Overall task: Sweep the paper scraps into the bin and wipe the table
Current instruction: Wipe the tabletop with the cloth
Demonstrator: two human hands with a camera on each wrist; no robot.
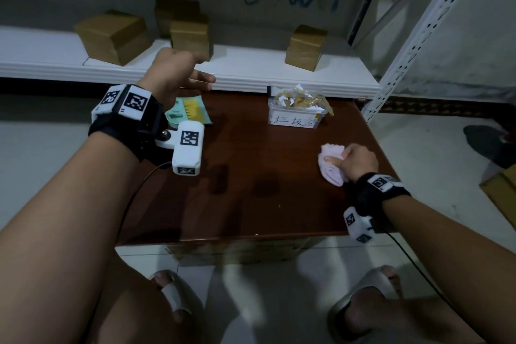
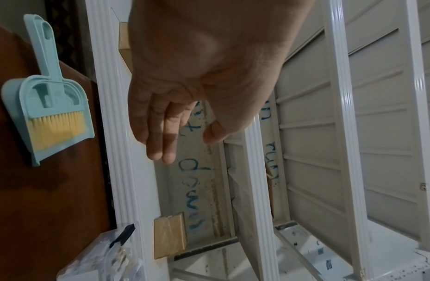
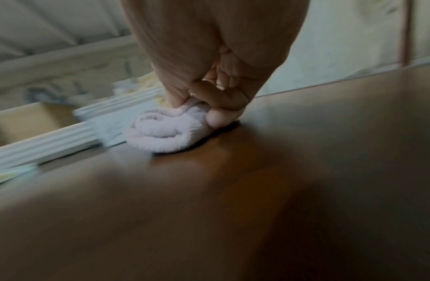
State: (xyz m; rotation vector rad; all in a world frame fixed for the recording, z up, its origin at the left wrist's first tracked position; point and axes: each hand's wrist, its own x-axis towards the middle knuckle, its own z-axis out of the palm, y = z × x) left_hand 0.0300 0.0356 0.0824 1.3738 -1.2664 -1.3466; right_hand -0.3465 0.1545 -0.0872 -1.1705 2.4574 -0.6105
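Observation:
My right hand [image 1: 354,160] grips a bunched pale pink cloth [image 1: 332,165] and presses it on the brown table [image 1: 265,184] near its right edge; the right wrist view shows the fingers curled round the cloth [image 3: 165,131]. My left hand [image 1: 181,72] hovers above the table's far left, fingers straight and holding nothing [image 2: 168,133]. Under it lies a light blue dustpan with a yellow-bristled brush [image 1: 187,113] [image 2: 50,110]. A clear plastic bin [image 1: 296,112] with a handwritten label stands at the far right of the table, holding paper scraps [image 1: 296,98].
A white shelf [image 1: 251,75] runs along the table's far edge and carries cardboard boxes [image 1: 111,36] [image 1: 305,46]. A perforated white rack post [image 1: 413,45] rises at the right. A tiny speck [image 1: 279,206] lies on the table front. My sandalled feet [image 1: 178,299] are below.

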